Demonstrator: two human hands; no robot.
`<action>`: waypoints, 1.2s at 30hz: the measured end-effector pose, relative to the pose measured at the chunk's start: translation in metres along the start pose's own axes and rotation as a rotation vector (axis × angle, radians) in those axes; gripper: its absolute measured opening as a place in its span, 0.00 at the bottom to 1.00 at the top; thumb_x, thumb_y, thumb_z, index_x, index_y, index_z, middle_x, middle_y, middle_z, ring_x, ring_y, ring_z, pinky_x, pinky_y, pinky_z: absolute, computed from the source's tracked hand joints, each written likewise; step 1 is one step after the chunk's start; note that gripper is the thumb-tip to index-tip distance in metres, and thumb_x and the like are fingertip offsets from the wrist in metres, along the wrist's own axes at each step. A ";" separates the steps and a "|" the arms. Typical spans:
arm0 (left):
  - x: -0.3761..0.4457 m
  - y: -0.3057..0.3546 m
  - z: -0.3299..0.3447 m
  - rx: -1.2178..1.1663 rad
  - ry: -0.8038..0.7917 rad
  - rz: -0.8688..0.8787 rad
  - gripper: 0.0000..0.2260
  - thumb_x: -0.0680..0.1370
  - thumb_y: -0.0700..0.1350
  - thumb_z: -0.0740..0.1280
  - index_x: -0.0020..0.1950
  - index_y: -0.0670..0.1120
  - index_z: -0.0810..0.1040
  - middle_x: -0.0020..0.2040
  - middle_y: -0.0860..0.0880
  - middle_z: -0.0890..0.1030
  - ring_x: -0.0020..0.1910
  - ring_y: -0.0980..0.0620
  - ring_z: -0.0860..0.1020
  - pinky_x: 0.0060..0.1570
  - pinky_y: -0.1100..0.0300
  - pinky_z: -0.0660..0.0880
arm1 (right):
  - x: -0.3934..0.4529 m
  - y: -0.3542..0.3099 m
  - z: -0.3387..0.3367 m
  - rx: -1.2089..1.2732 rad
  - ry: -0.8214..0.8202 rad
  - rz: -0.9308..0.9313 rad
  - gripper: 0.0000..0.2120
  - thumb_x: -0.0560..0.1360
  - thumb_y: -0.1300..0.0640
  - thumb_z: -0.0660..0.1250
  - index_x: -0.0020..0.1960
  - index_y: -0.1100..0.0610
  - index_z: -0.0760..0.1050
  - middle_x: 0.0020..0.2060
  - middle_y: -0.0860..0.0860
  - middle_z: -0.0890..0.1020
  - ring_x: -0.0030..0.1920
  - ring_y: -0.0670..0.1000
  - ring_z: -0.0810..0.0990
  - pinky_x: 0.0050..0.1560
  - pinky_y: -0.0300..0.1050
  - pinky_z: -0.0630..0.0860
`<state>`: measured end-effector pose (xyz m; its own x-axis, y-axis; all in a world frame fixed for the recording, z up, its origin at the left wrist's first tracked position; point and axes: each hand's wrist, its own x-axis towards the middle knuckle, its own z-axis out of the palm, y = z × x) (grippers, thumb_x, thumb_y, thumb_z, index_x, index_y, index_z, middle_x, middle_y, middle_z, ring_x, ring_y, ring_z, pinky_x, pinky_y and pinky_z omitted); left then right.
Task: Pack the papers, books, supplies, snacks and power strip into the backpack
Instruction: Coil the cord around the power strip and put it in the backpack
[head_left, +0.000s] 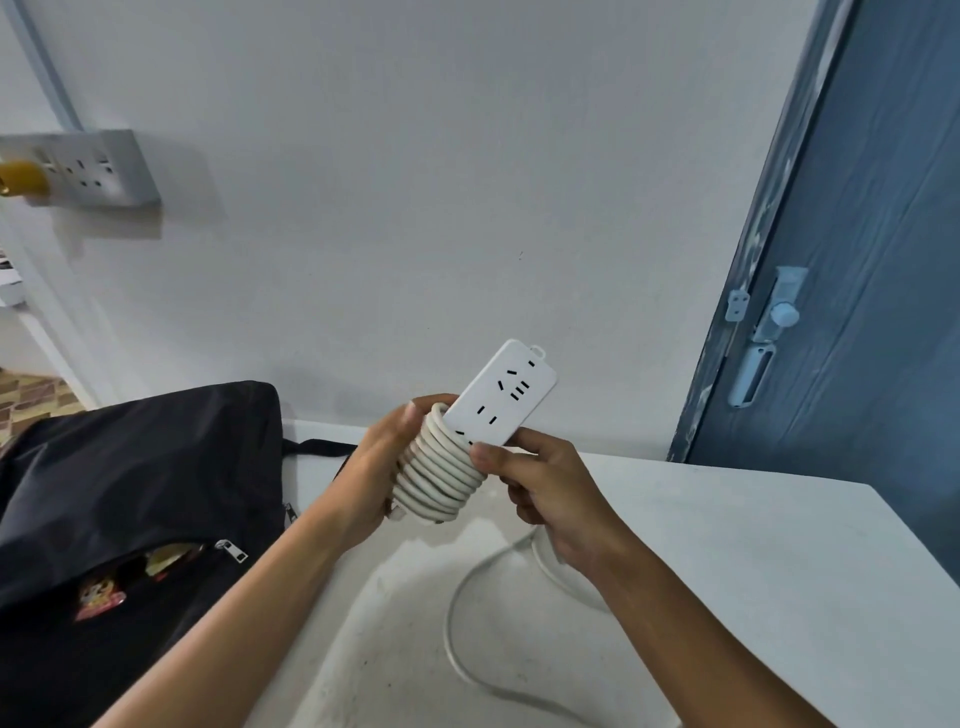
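Beside the open backpack (130, 467), both hands grip the cord-wrapped power strip (498, 400).

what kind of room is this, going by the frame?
Probably a plain indoor room, such as a dorm or small home room: a bare white wall with a mounted socket panel, a blue door with a latch, and a white table against the wall.

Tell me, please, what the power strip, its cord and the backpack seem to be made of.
Power strip: probably hard plastic, white and smooth, with crisp moulded edges and socket slots.
Cord: looks like rubbery or soft plastic sheathing, off-white and matte; it bends into tight coils without kinking.
Backpack: woven synthetic fabric, likely nylon or polyester, black with a slight sheen, soft folds and a metal-looking zipper pull.
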<state>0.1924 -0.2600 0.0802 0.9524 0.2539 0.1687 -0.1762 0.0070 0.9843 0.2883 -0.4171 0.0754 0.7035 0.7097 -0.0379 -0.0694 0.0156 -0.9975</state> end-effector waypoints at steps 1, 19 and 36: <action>0.000 0.003 -0.001 -0.055 -0.057 -0.049 0.37 0.66 0.72 0.66 0.64 0.47 0.76 0.56 0.38 0.80 0.48 0.39 0.80 0.39 0.47 0.78 | -0.001 -0.002 -0.002 0.003 0.000 -0.007 0.10 0.70 0.54 0.74 0.49 0.54 0.82 0.25 0.44 0.66 0.25 0.45 0.60 0.25 0.36 0.58; 0.015 0.010 0.006 0.281 -0.004 -0.088 0.20 0.67 0.58 0.73 0.52 0.46 0.80 0.47 0.43 0.84 0.46 0.45 0.83 0.46 0.52 0.80 | -0.012 -0.008 0.003 -0.065 0.024 -0.057 0.01 0.73 0.58 0.72 0.43 0.53 0.81 0.20 0.40 0.70 0.22 0.41 0.66 0.23 0.28 0.61; 0.036 0.010 -0.017 0.804 0.352 0.056 0.15 0.65 0.60 0.76 0.45 0.53 0.81 0.37 0.53 0.83 0.35 0.58 0.82 0.31 0.67 0.75 | -0.024 0.008 -0.020 -0.109 -0.293 0.141 0.13 0.71 0.66 0.68 0.56 0.61 0.76 0.36 0.55 0.78 0.34 0.53 0.79 0.37 0.43 0.74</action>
<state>0.2203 -0.2343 0.0953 0.7925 0.5174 0.3230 0.1339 -0.6642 0.7355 0.2849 -0.4482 0.0673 0.4583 0.8719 -0.1723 -0.0644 -0.1608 -0.9849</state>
